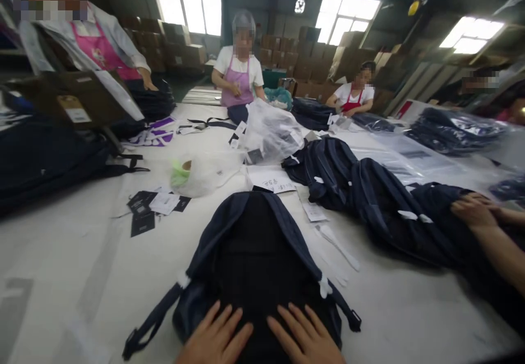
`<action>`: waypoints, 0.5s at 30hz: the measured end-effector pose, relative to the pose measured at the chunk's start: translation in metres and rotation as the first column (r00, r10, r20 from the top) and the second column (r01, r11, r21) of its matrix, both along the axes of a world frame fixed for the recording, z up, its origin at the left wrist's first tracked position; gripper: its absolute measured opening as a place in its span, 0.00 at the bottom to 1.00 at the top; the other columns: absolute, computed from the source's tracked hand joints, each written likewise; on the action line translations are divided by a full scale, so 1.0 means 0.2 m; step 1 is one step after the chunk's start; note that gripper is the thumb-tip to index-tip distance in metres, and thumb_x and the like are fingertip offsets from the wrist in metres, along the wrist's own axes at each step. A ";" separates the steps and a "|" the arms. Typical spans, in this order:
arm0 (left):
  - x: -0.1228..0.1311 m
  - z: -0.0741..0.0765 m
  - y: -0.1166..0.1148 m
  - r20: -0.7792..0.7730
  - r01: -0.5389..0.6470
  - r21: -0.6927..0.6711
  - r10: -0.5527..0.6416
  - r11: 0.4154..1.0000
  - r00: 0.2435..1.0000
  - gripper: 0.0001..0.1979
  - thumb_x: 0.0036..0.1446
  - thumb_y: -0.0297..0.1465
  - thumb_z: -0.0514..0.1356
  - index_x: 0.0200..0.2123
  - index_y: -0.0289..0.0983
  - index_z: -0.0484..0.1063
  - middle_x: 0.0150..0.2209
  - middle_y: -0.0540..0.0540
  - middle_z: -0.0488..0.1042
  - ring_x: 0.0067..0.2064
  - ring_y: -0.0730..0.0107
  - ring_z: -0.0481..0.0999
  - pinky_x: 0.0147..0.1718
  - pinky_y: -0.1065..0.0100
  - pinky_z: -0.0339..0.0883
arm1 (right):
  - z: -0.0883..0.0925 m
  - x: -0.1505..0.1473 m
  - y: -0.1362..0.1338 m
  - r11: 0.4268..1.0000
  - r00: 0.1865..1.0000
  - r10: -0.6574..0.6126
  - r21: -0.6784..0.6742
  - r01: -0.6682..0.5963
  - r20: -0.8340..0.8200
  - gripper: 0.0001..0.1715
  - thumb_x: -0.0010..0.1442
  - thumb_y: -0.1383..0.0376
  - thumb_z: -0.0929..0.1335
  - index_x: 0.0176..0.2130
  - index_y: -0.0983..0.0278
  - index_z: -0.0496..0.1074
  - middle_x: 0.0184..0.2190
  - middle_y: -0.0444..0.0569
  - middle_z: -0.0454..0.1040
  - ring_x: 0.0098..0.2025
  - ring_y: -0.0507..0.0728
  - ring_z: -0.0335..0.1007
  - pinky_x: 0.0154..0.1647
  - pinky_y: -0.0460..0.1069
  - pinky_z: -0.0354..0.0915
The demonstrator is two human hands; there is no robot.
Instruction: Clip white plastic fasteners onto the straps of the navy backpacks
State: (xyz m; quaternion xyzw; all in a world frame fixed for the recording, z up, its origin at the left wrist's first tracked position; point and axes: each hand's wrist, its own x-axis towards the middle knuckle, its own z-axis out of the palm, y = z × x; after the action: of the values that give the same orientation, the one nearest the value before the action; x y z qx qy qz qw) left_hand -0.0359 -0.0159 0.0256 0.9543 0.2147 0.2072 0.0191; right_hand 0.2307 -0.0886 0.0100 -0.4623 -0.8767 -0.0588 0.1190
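Observation:
A dark navy backpack [252, 249] lies on the white table in front of me, its back panel and shoulder straps facing up. My left hand [219, 334] rests flat on the lower left of that panel, fingers spread. On the lower right lies my right hand [305, 334], likewise flat with fingers apart. Neither hand grips anything. White wrapping covers part of each strap near its lower end, and the loose strap ends reach out to both sides on the table. The bottom of the backpack runs out of view.
Black and white tags [143, 211] lie left of the backpack, near a clear plastic bag [213, 172]. More navy backpacks [377, 211] lie in a row at right, where a co-worker's hands [476, 211] touch one. Several people stand around the table [102, 260]; cartons [311, 63] are stacked behind.

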 end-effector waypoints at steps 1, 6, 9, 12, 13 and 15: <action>0.03 0.18 0.06 -0.031 -0.016 -0.110 0.013 0.994 0.999 0.30 0.54 0.24 0.52 0.60 0.47 0.60 0.51 0.49 0.75 0.51 0.67 0.73 0.57 0.64 0.60 | 0.15 0.00 0.06 0.996 0.999 -0.026 -0.091 0.023 -0.034 0.40 0.55 0.61 0.67 0.64 0.56 0.54 0.54 0.49 0.71 0.49 0.63 0.73 0.45 0.53 0.69; 0.18 0.97 0.51 0.013 -0.020 -0.369 0.027 0.929 1.000 0.26 0.53 0.21 0.51 0.53 0.45 0.67 0.49 0.50 0.75 0.51 0.67 0.72 0.59 0.60 0.57 | 0.82 0.03 0.51 0.906 0.924 -0.246 -0.407 0.112 -0.293 0.36 0.56 0.67 0.65 0.63 0.56 0.56 0.55 0.49 0.69 0.51 0.60 0.71 0.50 0.53 0.68; 0.16 1.28 0.79 0.295 -0.143 -0.317 0.240 0.938 0.925 0.19 0.58 0.27 0.52 0.52 0.40 0.68 0.53 0.47 0.71 0.56 0.63 0.68 0.58 0.57 0.57 | 1.15 0.13 0.80 0.879 0.825 -0.370 -0.448 0.161 -0.428 0.28 0.57 0.61 0.68 0.56 0.59 0.66 0.44 0.48 0.77 0.44 0.61 0.75 0.47 0.54 0.70; 0.05 1.37 0.94 0.585 -0.193 -0.493 0.488 0.848 0.648 0.16 0.60 0.32 0.53 0.50 0.37 0.69 0.50 0.44 0.73 0.52 0.63 0.71 0.55 0.55 0.62 | 1.43 0.23 0.99 0.826 0.647 -0.500 -0.541 0.157 -0.576 0.27 0.52 0.56 0.72 0.50 0.63 0.70 0.40 0.47 0.78 0.40 0.60 0.75 0.43 0.54 0.72; 0.01 1.34 0.95 0.615 -0.133 -0.599 0.560 0.790 0.556 0.15 0.59 0.33 0.53 0.48 0.36 0.70 0.47 0.43 0.75 0.49 0.62 0.74 0.53 0.55 0.65 | 1.50 0.26 1.02 0.802 0.560 -0.549 -0.579 0.143 -0.621 0.29 0.51 0.55 0.73 0.50 0.63 0.70 0.40 0.47 0.78 0.39 0.60 0.76 0.42 0.54 0.73; -0.07 1.18 0.91 0.558 0.062 -0.802 0.708 0.594 0.434 0.14 0.58 0.37 0.55 0.42 0.34 0.71 0.41 0.41 0.77 0.44 0.61 0.77 0.47 0.55 0.70 | 1.59 0.30 1.04 0.764 0.377 -0.626 -0.635 0.119 -0.683 0.32 0.50 0.55 0.74 0.52 0.63 0.69 0.40 0.48 0.79 0.38 0.60 0.76 0.40 0.55 0.74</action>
State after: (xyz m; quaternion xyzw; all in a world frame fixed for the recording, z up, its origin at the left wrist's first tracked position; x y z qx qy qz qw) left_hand -0.0495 0.1670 0.2624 0.5598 0.4392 0.5386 0.4513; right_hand 0.2910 0.1189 0.3272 -0.6318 -0.5392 0.3789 0.4081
